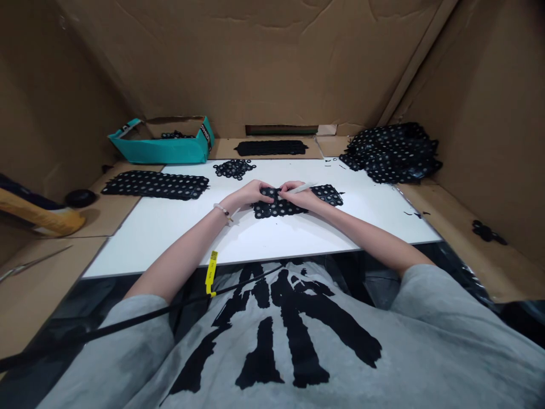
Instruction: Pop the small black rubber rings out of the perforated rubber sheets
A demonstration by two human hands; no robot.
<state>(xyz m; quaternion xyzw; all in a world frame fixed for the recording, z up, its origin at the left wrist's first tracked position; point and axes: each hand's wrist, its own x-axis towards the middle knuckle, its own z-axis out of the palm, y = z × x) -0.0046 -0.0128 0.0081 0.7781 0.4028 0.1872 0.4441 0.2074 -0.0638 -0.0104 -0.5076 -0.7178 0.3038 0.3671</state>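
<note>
The dotted black strip (272, 211) on the white counter (170, 227) looks part-worked, the left hand (258, 193) pinching it and the right hand (296, 194) gripping a white pen-like tool (303, 187), while loose rings (234, 168) lie unattached and another strip (155, 184) appears complete.

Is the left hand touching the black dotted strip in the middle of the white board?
Touching: in the head view, the left hand has its thumb on the black dotted strip, near its left end.
</note>
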